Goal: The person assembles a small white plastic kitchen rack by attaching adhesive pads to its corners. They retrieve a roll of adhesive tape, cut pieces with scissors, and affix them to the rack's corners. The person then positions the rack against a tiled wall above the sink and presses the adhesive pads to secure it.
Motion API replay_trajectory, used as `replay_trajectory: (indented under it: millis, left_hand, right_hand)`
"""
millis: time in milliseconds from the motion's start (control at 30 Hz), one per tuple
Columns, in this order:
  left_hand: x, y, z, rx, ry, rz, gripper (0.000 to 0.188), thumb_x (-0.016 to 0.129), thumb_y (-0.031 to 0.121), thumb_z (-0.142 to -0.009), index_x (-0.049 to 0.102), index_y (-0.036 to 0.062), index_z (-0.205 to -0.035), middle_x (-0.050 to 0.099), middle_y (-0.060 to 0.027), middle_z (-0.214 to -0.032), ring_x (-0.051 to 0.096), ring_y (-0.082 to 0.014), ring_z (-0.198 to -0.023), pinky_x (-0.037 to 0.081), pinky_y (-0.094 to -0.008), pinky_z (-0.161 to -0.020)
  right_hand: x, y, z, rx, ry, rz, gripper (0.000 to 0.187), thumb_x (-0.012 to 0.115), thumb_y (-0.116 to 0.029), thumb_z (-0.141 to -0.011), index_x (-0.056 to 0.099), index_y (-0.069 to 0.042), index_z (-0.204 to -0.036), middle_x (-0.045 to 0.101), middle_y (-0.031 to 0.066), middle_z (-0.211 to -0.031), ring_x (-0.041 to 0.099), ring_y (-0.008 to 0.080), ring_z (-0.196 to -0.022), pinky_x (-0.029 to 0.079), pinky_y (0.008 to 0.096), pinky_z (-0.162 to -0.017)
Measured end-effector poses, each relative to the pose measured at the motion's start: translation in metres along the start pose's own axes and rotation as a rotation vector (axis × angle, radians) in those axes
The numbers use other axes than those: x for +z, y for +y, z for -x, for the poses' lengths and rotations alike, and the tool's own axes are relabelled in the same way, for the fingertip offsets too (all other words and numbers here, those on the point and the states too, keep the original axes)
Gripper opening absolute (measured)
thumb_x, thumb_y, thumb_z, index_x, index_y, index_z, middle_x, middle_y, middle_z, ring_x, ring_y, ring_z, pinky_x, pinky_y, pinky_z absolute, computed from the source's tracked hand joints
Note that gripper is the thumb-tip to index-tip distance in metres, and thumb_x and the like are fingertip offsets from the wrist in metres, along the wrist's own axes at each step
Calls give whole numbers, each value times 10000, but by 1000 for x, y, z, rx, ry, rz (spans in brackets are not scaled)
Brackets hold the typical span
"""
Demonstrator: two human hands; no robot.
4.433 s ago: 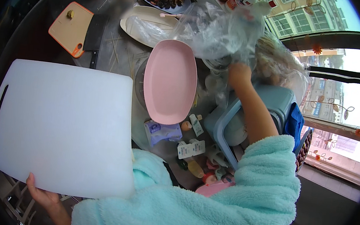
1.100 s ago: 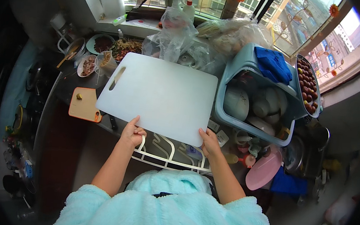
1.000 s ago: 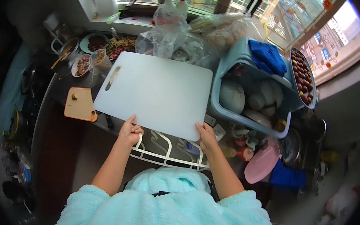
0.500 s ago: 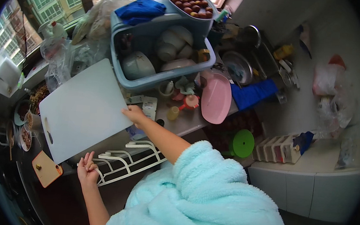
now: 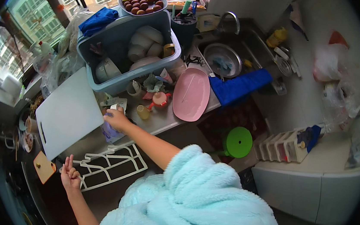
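Note:
My right hand is closed at the upper part of a purple pack at the counter's front edge; a small white part shows beside the fingers. To its left lies a large white cutting board with a slot handle. My left hand has two fingers stretched out. Its other fingers are curled at the end of a white wire rack, which hangs in front of the counter. Beyond that hand lies a small orange-edged board.
A blue-grey tub of bowls stands behind, with a tray of dark red round fruit above it. Right of it are a pink tray, a blue cloth and a sink. A green stool stands lower right.
My right hand has left the cutting board's corner and now closes at the purple pack. My left hand and the rack have shifted left and down in view. The view has turned to the right.

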State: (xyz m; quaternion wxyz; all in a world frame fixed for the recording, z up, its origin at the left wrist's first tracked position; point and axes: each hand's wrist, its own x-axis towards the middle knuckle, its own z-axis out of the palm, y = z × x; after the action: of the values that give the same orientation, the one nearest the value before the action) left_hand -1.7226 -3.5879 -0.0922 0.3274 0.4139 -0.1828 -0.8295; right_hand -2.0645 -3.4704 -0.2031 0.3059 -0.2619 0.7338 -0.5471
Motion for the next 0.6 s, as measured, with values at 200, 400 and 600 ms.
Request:
replay_trajectory:
  millis: [200,400,600]
  left_hand:
    - [29,-51,32,229,-27,-403,346,481,244,-1081,600,49,-1342,723,-64,-1155,335,-13,-476,245,-195,-417]
    - [97,-137,91,437,-44,-820,319,467,287,-1108,654,38,-1180,414,81,-716,290,-4,-516,215,-199,-442]
    - [212,-182,191,249,-553,-854,348,421,257,-1132,648,-6,-1102,337,86,-679,247,-2,-513,161,-197,-440]
  right_hand:
    - [-137,26,106,31,-328,-530,333,598,-202,-1048,666,44,-1262,594,104,-1187,729,221,-1003,604,321,-853]
    - [-282,81,258,292,-12,-541,290,599,-237,-1051,680,15,-1168,682,82,-1146,734,197,-955,596,291,-789]
    - [-384,145,401,468,371,-637,246,578,-250,-1062,660,-32,-1142,694,65,-1132,729,169,-908,585,278,-751]
